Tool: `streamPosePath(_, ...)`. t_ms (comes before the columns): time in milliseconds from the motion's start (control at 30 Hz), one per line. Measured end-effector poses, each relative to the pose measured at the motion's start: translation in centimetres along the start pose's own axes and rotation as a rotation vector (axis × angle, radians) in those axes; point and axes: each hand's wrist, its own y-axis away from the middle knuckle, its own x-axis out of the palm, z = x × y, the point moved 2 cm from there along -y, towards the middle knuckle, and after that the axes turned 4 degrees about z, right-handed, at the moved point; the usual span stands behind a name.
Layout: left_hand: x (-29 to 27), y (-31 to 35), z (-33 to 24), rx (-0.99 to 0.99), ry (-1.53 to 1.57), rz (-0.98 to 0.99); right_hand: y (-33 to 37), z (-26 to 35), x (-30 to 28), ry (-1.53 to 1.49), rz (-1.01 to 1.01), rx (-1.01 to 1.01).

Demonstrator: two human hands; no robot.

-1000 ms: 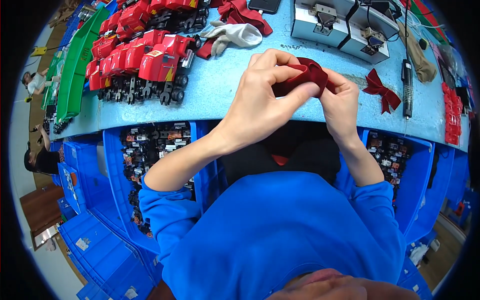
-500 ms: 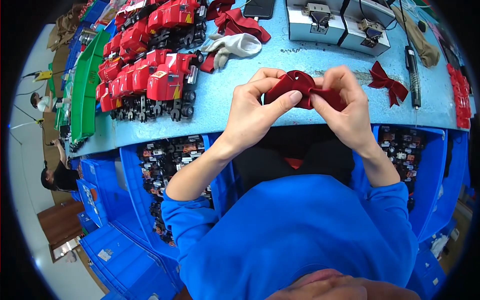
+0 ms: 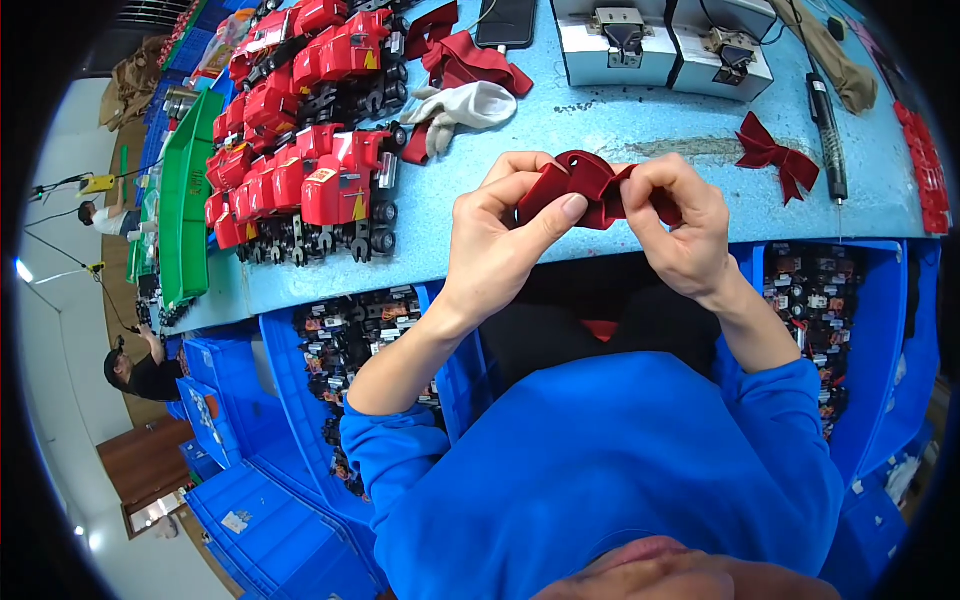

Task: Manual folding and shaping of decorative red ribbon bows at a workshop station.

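Between my two hands, above the near edge of the blue tabletop, is a dark red velvet ribbon bow (image 3: pixel 594 184). My left hand (image 3: pixel 505 225) grips its left loops, thumb across the front and fingers behind. At its right part, my right hand (image 3: pixel 682 222) pinches the ribbon between thumb and forefinger; some of the fabric is hidden behind those fingers. A second red bow (image 3: pixel 776 158) lies on the table to the right of my right hand, beside a black pen-shaped electric screwdriver (image 3: pixel 827 135).
Red toy trucks (image 3: pixel 335 190) stand in rows at the left, next to a green bin (image 3: pixel 190 200). Farther back lie a white glove (image 3: pixel 465 105), red ribbon (image 3: pixel 470 62), a phone (image 3: pixel 506 22) and grey metal boxes (image 3: pixel 615 55). Blue crates (image 3: pixel 285 350) with small parts flank my lap.
My right thumb and forefinger have closed to a tighter pinch on the ribbon's right part. The whole view has shifted slightly; the bow stays in both hands.
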Motion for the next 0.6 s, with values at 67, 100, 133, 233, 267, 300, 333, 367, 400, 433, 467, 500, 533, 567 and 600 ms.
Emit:
streamPosePath(67, 0.0, -0.1, -0.1, -0.015, -0.058, 0.007, -0.3, 0.3, -0.1, 0.055, 0.094, -0.019)
streamPosePath(100, 0.0, 0.0, -0.1, -0.016, -0.060, 0.005, -0.3, 0.4, -0.1, 0.023, 0.070, 0.009)
streamPosePath(133, 0.1, -0.1, -0.2, -0.039, -0.042, 0.005, -0.4, 0.5, -0.1, -0.008, 0.047, 0.035)
streamPosePath(233, 0.3, -0.2, -0.4, -0.052, -0.052, 0.003, 0.0, -0.1, 0.1, -0.066, -0.048, 0.101)
streamPosePath(267, 0.4, -0.2, -0.5, -0.044, -0.078, 0.003, 0.1, 0.1, 0.2, -0.069, -0.048, 0.099)
streamPosePath(300, 0.5, -0.2, -0.5, -0.044, -0.081, 0.003, 0.1, 0.4, 0.3, -0.079, -0.084, 0.144)
streamPosePath(333, 0.5, -0.2, -0.5, -0.033, -0.069, -0.005, 0.2, 0.5, 0.3, -0.089, -0.121, 0.190)
streamPosePath(367, 0.6, -0.2, -0.4, -0.021, -0.058, -0.012, 0.2, 0.6, 0.4, -0.091, -0.123, 0.189)
streamPosePath(400, 0.6, -0.2, -0.3, -0.021, -0.061, -0.011, 0.2, 0.6, 0.5, -0.058, -0.139, 0.175)
streamPosePath(433, 0.6, -0.2, -0.3, 0.010, -0.102, -0.014, 0.3, 0.6, 0.5, -0.025, -0.155, 0.162)
streamPosePath(467, 0.6, -0.2, -0.3, 0.042, -0.143, -0.016, 0.3, 0.4, 0.5, -0.026, -0.158, 0.161)
streamPosePath(500, 0.7, -0.2, -0.4, 0.042, -0.145, -0.014, 0.3, 0.1, 0.5, -0.068, -0.128, 0.175)
streamPosePath(533, 0.8, -0.2, -0.6, 0.097, -0.237, -0.004, 0.2, -0.3, 0.5, -0.110, -0.097, 0.191)
streamPosePath(567, 1.0, -0.1, -0.7, 0.153, -0.328, 0.005, 0.2, -0.6, 0.4, -0.110, -0.099, 0.191)
streamPosePath(600, 1.0, 0.0, -0.8, 0.153, -0.327, 0.006, 0.2, -0.9, 0.3, -0.199, -0.082, 0.237)
